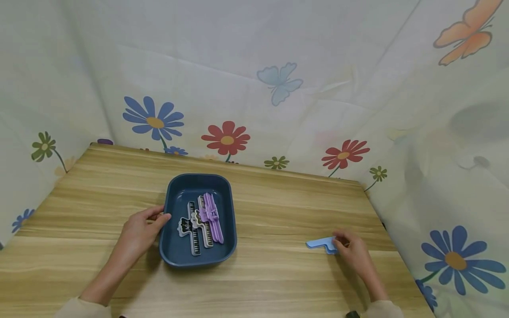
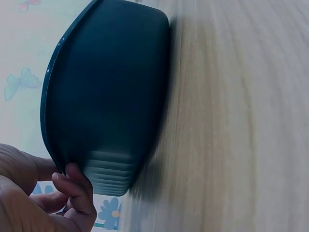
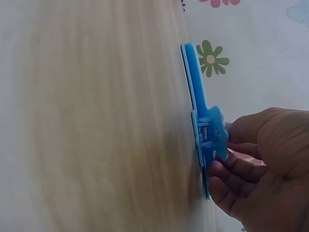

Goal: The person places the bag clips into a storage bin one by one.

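My left hand (image 1: 139, 234) grips the left rim of a dark blue plastic tray (image 1: 199, 261), thumb at the edge and fingers curled against the outer wall in the left wrist view. Inside the tray lie a purple clip (image 1: 214, 217) and two clips with piano-key patterns, a left one (image 1: 191, 229) and a middle one (image 1: 207, 234) partly overlapped by the purple one. On the right, my right hand (image 1: 354, 255) pinches a light blue clip (image 1: 319, 243) close to the tabletop. Its long bar and spring (image 3: 203, 132) show in the right wrist view.
A wood-grain table (image 1: 274, 282) carries everything, with its back edge against a white cloth (image 1: 222, 66) printed with flowers and butterflies. Cloth also hangs along the left and right sides. A stretch of tabletop separates the tray from the light blue clip.
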`<action>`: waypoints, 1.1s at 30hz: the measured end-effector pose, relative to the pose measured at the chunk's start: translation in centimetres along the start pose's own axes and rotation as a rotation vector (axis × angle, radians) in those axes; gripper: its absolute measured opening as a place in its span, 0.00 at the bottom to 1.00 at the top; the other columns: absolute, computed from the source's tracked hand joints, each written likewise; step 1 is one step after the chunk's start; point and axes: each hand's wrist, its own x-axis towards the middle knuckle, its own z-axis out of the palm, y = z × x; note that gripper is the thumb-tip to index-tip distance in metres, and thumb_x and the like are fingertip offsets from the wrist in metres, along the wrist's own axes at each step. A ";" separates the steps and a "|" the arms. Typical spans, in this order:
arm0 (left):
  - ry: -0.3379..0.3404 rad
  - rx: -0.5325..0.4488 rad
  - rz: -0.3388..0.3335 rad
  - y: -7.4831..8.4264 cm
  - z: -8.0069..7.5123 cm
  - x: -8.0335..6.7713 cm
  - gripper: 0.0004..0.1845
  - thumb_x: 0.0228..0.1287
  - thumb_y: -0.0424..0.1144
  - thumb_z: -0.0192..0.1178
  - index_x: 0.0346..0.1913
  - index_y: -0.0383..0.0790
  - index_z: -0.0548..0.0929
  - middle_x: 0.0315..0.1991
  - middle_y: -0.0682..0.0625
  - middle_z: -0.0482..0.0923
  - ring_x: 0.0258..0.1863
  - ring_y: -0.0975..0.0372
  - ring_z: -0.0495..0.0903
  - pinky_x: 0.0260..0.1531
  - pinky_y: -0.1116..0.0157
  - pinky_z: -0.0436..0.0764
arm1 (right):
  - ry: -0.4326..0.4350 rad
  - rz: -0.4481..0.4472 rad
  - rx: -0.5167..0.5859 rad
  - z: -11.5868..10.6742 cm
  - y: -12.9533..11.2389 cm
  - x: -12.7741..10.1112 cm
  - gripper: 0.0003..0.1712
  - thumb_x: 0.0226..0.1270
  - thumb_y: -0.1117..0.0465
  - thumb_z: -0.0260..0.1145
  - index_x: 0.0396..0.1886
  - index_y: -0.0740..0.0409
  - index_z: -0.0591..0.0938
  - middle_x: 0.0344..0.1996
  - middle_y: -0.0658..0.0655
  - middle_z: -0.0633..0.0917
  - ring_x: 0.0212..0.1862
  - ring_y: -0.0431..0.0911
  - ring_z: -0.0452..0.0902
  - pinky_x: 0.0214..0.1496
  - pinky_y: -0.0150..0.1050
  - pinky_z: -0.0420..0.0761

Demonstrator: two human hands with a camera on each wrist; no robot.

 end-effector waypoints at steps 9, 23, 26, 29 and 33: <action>-0.007 0.003 -0.003 0.1 0.0 0.0 0.28 0.79 0.45 0.58 0.68 0.23 0.74 0.53 0.31 0.81 0.52 0.41 0.83 0.45 0.52 0.79 | -0.021 0.022 -0.027 0.1 -0.4 -0.2 0.10 0.64 0.74 0.72 0.45 0.71 0.87 0.35 0.57 0.87 0.38 0.46 0.81 0.40 0.36 0.81; -0.001 0.005 -0.005 0.0 -0.1 -0.1 0.28 0.78 0.45 0.58 0.68 0.24 0.75 0.53 0.32 0.82 0.52 0.42 0.83 0.47 0.52 0.78 | -0.245 -0.174 0.038 -0.8 -2.7 -0.6 0.23 0.56 0.86 0.66 0.50 0.68 0.86 0.45 0.62 0.86 0.40 0.50 0.85 0.38 0.37 0.84; 0.000 0.004 -0.007 0.0 -0.1 -0.1 0.28 0.78 0.45 0.58 0.68 0.24 0.75 0.52 0.33 0.82 0.52 0.42 0.83 0.47 0.52 0.78 | -0.272 -0.216 -0.013 -0.7 -3.0 -0.5 0.25 0.55 0.86 0.67 0.51 0.65 0.87 0.45 0.60 0.85 0.39 0.47 0.83 0.38 0.37 0.83; -0.001 0.005 -0.010 0.0 0.0 -0.1 0.28 0.78 0.45 0.58 0.68 0.24 0.75 0.52 0.33 0.82 0.52 0.42 0.83 0.47 0.51 0.78 | -0.301 -0.213 -0.060 -0.7 -3.2 -0.3 0.27 0.56 0.85 0.66 0.54 0.62 0.87 0.45 0.57 0.84 0.39 0.45 0.79 0.38 0.36 0.80; -0.004 0.006 -0.012 0.0 0.0 0.0 0.28 0.78 0.45 0.58 0.68 0.24 0.75 0.53 0.32 0.81 0.53 0.41 0.82 0.47 0.51 0.78 | -0.348 -0.217 -0.105 -0.6 -3.4 -0.1 0.29 0.59 0.85 0.64 0.58 0.60 0.86 0.45 0.57 0.82 0.39 0.44 0.76 0.37 0.36 0.78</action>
